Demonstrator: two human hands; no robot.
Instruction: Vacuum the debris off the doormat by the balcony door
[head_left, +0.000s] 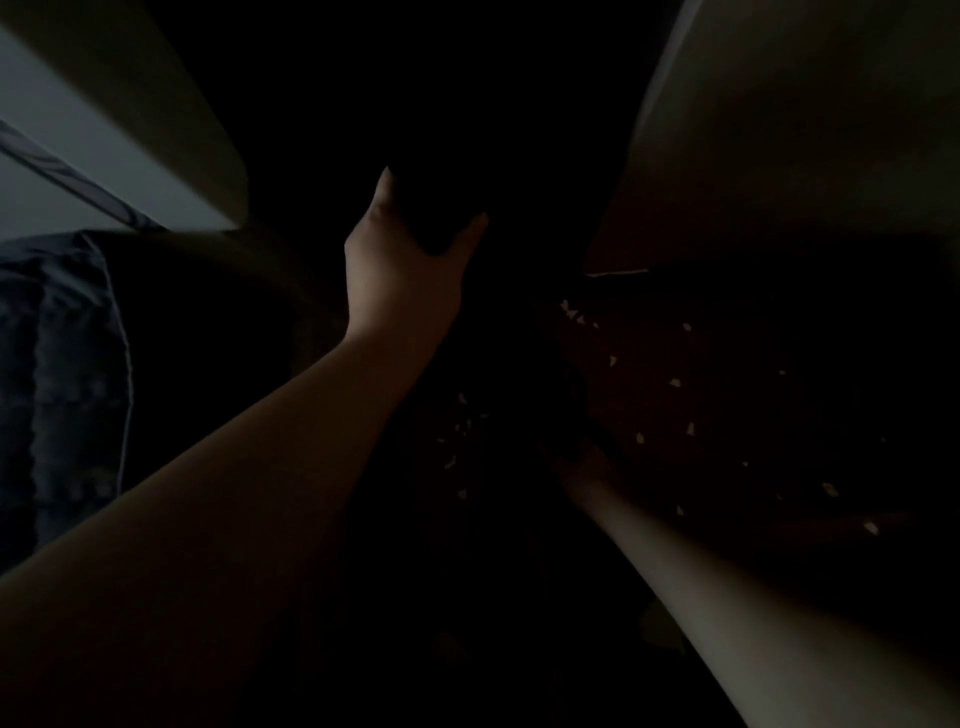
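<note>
The view is very dark. The doormat shows as a dim reddish patch at centre right, with several pale scraps of debris scattered over it. My left hand reaches forward at centre, thumb and fingers curved in a U around black space; whether anything sits in that curve is hidden by the dark. My right hand is lower, at the mat's near left edge, closed around a black bulky shape that looks like the vacuum. The vacuum's outline is lost in shadow.
A pale wall or door panel rises at the upper right, its bottom edge just behind the mat. A light slanted panel stands at the upper left, with dark quilted fabric below it on the left.
</note>
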